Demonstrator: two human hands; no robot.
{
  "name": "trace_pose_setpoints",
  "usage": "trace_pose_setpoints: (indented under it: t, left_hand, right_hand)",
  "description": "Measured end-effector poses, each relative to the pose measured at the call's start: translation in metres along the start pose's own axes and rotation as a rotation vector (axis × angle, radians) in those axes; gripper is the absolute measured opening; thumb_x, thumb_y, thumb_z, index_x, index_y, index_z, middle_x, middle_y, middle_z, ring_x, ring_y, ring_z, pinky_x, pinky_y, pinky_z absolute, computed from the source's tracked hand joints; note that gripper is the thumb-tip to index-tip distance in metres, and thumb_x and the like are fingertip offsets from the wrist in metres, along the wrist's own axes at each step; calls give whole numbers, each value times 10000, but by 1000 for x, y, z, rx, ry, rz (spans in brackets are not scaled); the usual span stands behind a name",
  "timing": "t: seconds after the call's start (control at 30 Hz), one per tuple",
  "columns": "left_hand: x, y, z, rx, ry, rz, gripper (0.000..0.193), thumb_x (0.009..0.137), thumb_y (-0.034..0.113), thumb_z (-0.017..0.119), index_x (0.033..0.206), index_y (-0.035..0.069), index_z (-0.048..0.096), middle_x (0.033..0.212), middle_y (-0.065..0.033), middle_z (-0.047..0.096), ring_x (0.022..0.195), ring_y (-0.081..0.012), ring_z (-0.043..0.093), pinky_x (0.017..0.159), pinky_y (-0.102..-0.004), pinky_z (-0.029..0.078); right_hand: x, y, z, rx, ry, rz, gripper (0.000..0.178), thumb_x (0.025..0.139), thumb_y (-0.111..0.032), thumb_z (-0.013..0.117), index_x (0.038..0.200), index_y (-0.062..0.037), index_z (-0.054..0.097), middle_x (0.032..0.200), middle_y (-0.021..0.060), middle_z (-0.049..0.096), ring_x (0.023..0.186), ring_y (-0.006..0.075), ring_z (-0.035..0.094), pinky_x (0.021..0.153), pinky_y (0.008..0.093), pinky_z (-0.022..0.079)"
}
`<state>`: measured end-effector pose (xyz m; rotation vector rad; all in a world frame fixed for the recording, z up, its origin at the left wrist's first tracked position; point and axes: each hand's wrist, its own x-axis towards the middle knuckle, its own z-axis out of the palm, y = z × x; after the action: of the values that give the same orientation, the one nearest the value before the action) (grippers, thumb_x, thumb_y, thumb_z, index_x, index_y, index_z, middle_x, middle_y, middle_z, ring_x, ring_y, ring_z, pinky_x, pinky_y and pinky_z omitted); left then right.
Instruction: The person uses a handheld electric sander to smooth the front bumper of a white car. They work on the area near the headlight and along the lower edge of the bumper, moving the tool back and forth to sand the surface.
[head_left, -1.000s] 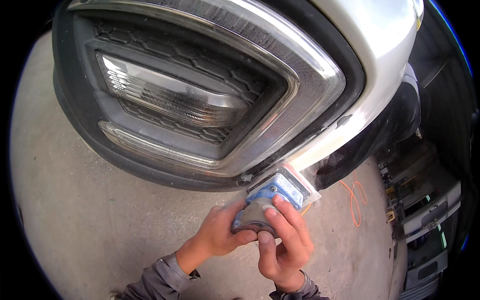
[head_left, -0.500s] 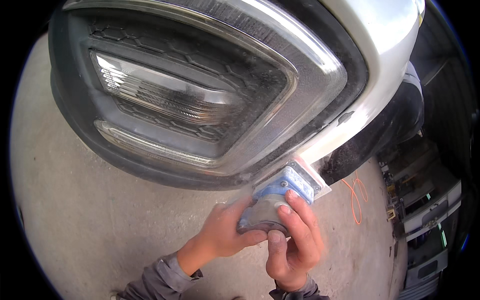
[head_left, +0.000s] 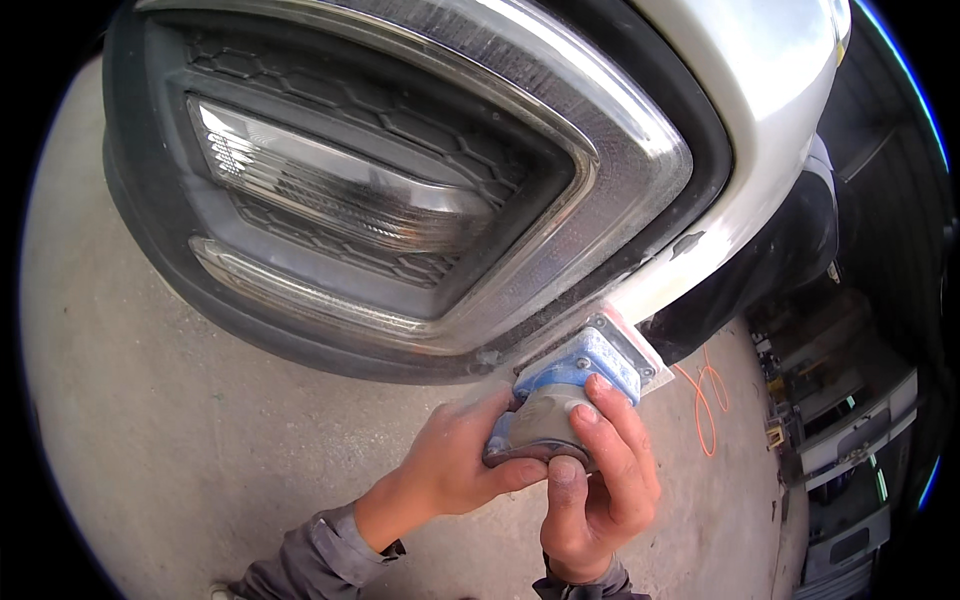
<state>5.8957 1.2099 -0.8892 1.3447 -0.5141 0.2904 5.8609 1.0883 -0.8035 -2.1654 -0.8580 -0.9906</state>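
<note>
Both hands hold a blue and grey palm sander (head_left: 548, 420) with a flat rectangular pad, dusted white. My left hand (head_left: 455, 450) wraps round its left side, thumb along the lower end. From the right, my right hand (head_left: 605, 480) grips the rounded body with its fingertips and thumb. The pad lies against the lower corner of a white car bumper (head_left: 655, 290), beside the black trim. A dark chip mark (head_left: 687, 243) shows in the white paint above the sander. How the pad's face meets the paint is hidden.
Left of the white panel is a clear lamp (head_left: 340, 180) in a dusty black surround with chrome trim. A person in dark clothing (head_left: 765, 260) is behind the bumper. An orange hose (head_left: 705, 410) lies on the concrete floor (head_left: 250, 460). Detached panels (head_left: 860, 430) stand at the right.
The sander and both hands have shifted slightly right in the picture, my right hand most. Both hands keep their hold. The dark-clothed person has shifted slightly.
</note>
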Motion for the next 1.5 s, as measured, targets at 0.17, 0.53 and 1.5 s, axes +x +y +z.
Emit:
trace_pose_setpoints:
  t: [0.17, 0.53, 1.5]
  left_hand:
    - [-17, -12, 0, 20, 9, -67, 793, 761, 692, 638, 1090, -24, 551, 818, -206, 655, 783, -444, 633, 639, -459, 498]
    - [-29, -23, -7, 44, 2, -110, 838, 764, 715, 614, 1125, -37, 535, 815, -227, 650, 792, -450, 636, 646, -467, 499]
    - [-54, -53, -7, 128, 64, -113, 830, 770, 620, 668, 1217, -60, 505, 818, -196, 656, 674, -377, 646, 590, -400, 496]
  right_hand:
    - [-13, 7, 5, -20, -61, -21, 351, 722, 10, 671, 1071, -6, 704, 1177, 217, 641, 960, 319, 685, 817, 343, 556]
    - [-24, 11, 12, 13, -120, -4, 355, 714, 14, 695, 1067, -21, 709, 1180, 194, 646, 934, 282, 699, 738, 318, 576]
    - [-45, 17, 22, 117, -158, 73, 406, 694, 26, 678, 1093, -45, 697, 1182, 156, 647, 898, 259, 696, 638, 294, 550]
